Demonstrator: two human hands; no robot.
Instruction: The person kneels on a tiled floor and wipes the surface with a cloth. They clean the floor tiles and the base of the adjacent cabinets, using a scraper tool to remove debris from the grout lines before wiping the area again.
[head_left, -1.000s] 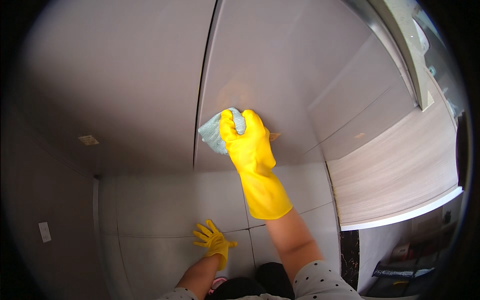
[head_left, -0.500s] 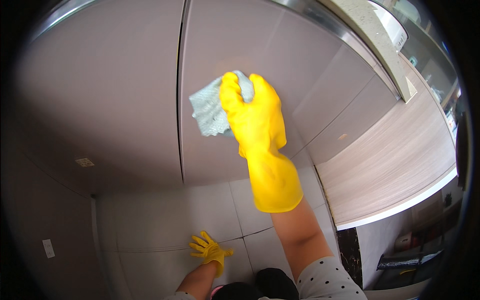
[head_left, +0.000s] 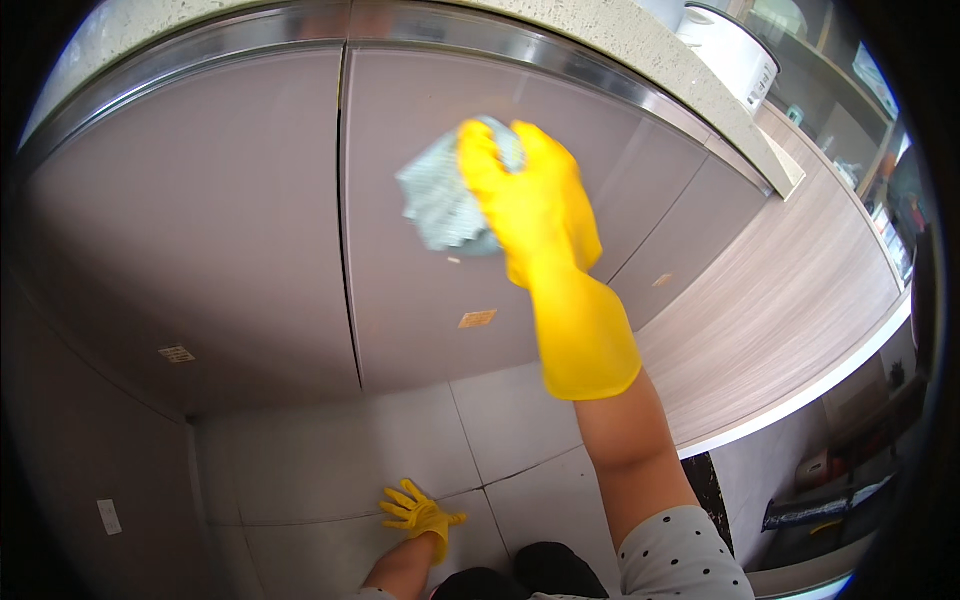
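My right hand point(head_left: 535, 195), in a long yellow rubber glove, is closed on a pale blue-green cleaning cloth point(head_left: 440, 200). It presses the cloth against the upper part of a glossy mauve-grey cabinet door point(head_left: 400, 320), just right of the dark gap between two doors. One end of the cloth spreads out left of the fingers; the rest is bunched under the glove. Low down, my left hand point(head_left: 420, 518), also gloved in yellow, has its fingers spread and appears to rest on the grey tiled floor point(head_left: 330, 460). Nothing is in it.
A metal strip point(head_left: 440, 25) and speckled countertop point(head_left: 640, 45) run above the doors. On the right, a white appliance point(head_left: 735, 60) stands near a wood-grain side panel point(head_left: 780, 310). Small stickers mark the doors, one a tan sticker point(head_left: 478, 318). My dark-clad knees point(head_left: 555, 570) are at the bottom.
The view has tilted up, showing more of the countertop and metal strip. My right hand and the cloth have shifted slightly right across the door, uncovering the tan sticker. My left hand stays put.
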